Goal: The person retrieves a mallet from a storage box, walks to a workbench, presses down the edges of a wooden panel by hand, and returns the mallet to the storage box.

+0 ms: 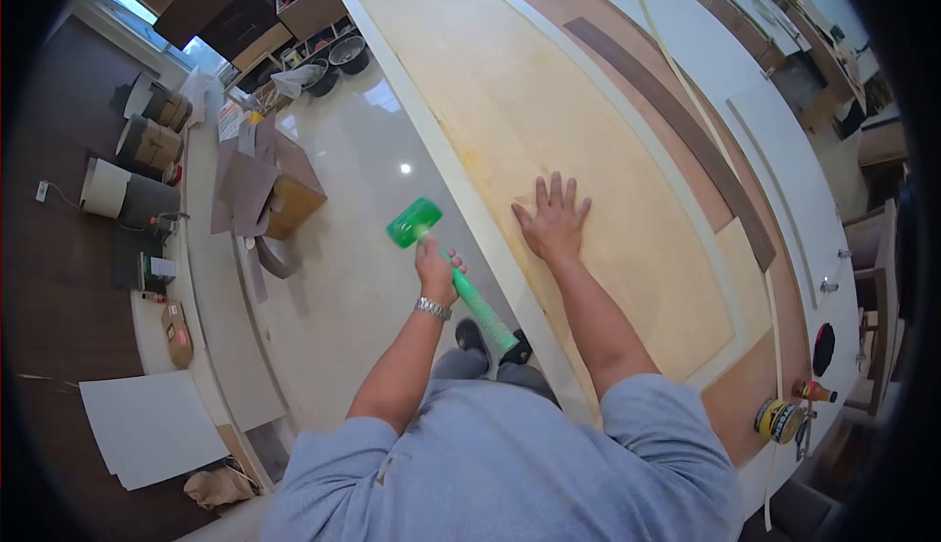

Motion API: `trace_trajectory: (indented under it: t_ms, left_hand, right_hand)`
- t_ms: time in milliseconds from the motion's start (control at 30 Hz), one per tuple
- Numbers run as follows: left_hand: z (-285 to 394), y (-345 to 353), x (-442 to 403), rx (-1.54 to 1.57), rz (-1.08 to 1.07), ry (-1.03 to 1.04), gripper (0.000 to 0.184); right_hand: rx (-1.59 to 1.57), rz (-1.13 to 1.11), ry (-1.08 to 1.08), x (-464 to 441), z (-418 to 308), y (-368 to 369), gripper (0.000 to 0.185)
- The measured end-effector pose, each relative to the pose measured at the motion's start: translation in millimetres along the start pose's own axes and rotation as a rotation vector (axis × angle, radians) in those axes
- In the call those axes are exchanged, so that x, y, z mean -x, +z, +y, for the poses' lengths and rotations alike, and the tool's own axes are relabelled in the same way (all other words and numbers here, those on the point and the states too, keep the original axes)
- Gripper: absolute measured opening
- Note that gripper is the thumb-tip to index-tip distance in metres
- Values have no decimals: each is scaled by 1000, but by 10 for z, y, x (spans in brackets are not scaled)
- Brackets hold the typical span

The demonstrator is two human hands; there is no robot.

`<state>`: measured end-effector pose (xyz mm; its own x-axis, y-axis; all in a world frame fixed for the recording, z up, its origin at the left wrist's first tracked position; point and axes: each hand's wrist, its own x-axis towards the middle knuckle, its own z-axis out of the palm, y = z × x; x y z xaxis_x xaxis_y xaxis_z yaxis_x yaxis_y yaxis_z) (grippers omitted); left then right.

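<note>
My left hand [436, 272] is closed around the upper handle of a green mallet [414, 223], just below its head. It is held in the air over the floor, beside the long edge of the wooden panel, its handle slanting down toward my feet. My right hand [556, 226] lies flat with spread fingers on the pale yellowish wooden panel [490, 72]. A whitish border strip [428, 133] runs along the panel's edge between my two hands.
Past the panel lie a dark brown strip [676, 116], a thin light strip [676, 62] and white boards [784, 170]. A yellow can [777, 420] stands at the right. An open cardboard box [294, 184] sits on the floor at left, near a ledge holding cylindrical containers [152, 142].
</note>
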<state>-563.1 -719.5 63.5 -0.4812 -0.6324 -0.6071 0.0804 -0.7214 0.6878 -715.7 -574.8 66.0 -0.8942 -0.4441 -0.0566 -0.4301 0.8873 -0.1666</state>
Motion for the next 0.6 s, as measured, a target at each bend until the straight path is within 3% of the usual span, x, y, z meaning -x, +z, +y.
trace_trajectory:
  t_ms: [100,600]
  left_hand:
    - [94,-23,-83,-254,-130,-88,24]
    - [538,41,-576,-303,-159,-93,29]
  right_hand:
    - [8,-1,-6,-20,-16,-25,76]
    - [33,-8,11,-74,-45,21,77]
